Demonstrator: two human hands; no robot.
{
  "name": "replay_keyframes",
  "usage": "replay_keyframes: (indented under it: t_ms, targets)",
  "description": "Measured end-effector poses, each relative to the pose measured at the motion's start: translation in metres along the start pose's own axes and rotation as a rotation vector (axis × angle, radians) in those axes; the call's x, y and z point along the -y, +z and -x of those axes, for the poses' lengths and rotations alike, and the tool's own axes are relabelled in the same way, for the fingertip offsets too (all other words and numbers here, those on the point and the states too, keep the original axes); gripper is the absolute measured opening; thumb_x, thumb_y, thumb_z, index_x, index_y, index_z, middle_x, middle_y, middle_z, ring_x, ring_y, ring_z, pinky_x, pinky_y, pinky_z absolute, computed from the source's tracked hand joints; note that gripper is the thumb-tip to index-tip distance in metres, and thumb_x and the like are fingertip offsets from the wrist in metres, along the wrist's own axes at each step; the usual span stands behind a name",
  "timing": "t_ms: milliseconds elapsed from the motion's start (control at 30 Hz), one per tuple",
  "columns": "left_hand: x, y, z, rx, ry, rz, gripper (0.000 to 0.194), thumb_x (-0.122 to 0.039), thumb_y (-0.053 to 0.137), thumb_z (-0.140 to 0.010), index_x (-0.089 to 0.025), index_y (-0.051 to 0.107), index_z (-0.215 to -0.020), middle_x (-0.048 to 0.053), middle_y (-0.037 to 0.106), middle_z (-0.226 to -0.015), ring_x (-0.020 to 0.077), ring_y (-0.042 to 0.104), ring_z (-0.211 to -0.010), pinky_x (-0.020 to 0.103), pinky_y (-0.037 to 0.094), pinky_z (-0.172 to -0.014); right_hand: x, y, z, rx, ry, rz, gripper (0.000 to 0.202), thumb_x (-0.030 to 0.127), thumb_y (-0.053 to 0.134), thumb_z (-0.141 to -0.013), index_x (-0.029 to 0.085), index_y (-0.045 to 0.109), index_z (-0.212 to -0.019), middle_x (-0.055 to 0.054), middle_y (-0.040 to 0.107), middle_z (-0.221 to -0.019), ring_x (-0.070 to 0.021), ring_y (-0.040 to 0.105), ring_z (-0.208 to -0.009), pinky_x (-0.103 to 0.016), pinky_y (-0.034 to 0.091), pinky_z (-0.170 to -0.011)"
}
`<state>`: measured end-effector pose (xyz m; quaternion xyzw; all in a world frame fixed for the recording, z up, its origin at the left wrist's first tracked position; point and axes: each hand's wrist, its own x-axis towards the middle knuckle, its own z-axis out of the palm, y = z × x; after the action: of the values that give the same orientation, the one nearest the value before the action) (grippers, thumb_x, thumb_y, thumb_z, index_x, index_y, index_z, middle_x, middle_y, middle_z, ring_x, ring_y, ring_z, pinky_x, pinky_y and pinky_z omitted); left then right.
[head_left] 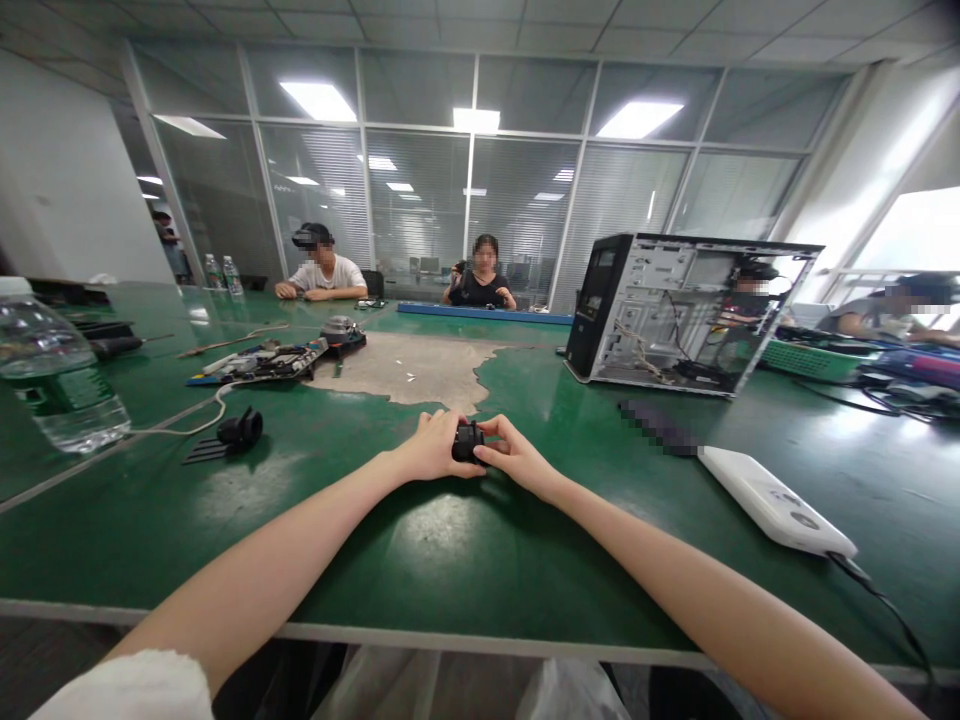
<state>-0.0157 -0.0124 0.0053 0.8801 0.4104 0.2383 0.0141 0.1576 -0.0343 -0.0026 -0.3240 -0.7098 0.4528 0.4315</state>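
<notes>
A small black object [468, 442] is held between my two hands over the green table, near its middle. My left hand [435, 447] wraps round its left side, thumb below and fingers over the top. From the right, my right hand [517, 458] pinches it with thumb and fingertips. The object's details are too small to tell. Beyond my hands lies a bare, tan patch [409, 370] of the table's surface with small white scraps on it.
On the left are a water bottle [64, 385], a black part with prongs [238, 430] and a circuit board [266, 362]. An open computer case [675, 315], a white power bank [776, 500] with a cable and a green basket [817, 360] are at right. People sit beyond.
</notes>
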Motion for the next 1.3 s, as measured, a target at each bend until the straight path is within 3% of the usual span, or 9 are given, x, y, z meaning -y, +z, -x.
replay_keyframes:
  t_ms: [267,467,667,967,1067,1300]
  targets:
    - [-0.0016,-0.0005,0.0000,-0.001,-0.020,0.010,0.067,-0.063,0.057,-0.054,-0.018,0.040,-0.101,0.006,0.050,-0.095,0.0242,0.048,-0.087,0.037,0.030,-0.079,0.0001,0.0013,-0.0015,-0.058,-0.018,0.024,0.024,0.037,0.056,-0.071,0.021,0.043,-0.083,0.002,0.051,-0.083,-0.0075,0.052,-0.063,-0.024,0.045,-0.062]
    - [-0.0019,-0.0019,0.0011,-0.001,-0.020,0.012,0.067,-0.065,0.056,-0.054,-0.017,0.041,-0.100,0.007,0.050,-0.096,0.0249,0.047,-0.088,0.037,0.030,-0.079,-0.0022,0.0019,-0.0040,-0.080,0.031,0.044,0.031,0.038,0.056,-0.070,0.020,0.045,-0.092,-0.002,0.050,-0.097,-0.0090,0.053,-0.067,-0.028,0.046,-0.067]
    - [-0.0029,-0.0018,0.0022,-0.004,-0.033,0.011,0.066,-0.062,0.058,-0.055,-0.018,0.041,-0.100,0.006,0.051,-0.096,0.0245,0.048,-0.088,0.038,0.030,-0.080,0.0030,0.0027,0.0008,-0.013,-0.033,-0.016,0.033,0.034,0.063,-0.065,0.021,0.045,-0.088,-0.001,0.050,-0.093,-0.0124,0.054,-0.079,-0.030,0.045,-0.075]
    - [-0.0017,-0.0013,0.0029,-0.018,-0.019,0.008,0.066,-0.064,0.056,-0.055,-0.018,0.041,-0.100,0.006,0.051,-0.094,0.0250,0.047,-0.088,0.037,0.030,-0.079,-0.0002,0.0033,-0.0025,-0.076,0.013,0.034,0.028,0.033,0.059,-0.069,0.021,0.045,-0.090,-0.002,0.049,-0.095,-0.0111,0.054,-0.074,-0.029,0.045,-0.072]
    - [-0.0007,-0.0006,0.0029,-0.021,-0.010,0.008,0.067,-0.065,0.055,-0.055,-0.018,0.041,-0.100,0.006,0.051,-0.094,0.0251,0.047,-0.088,0.038,0.030,-0.079,-0.0014,0.0020,-0.0028,-0.047,0.049,0.024,0.032,0.033,0.058,-0.069,0.020,0.044,-0.096,-0.003,0.049,-0.100,-0.0121,0.055,-0.075,-0.031,0.045,-0.072]
    - [-0.0005,-0.0005,0.0026,-0.016,-0.011,0.009,0.065,-0.062,0.057,-0.056,-0.018,0.041,-0.101,0.006,0.051,-0.093,0.0247,0.047,-0.087,0.037,0.030,-0.079,0.0047,0.0023,0.0014,-0.011,-0.005,-0.057,0.030,0.031,0.064,-0.065,0.021,0.043,-0.086,0.000,0.050,-0.096,-0.0119,0.056,-0.077,-0.028,0.045,-0.072]
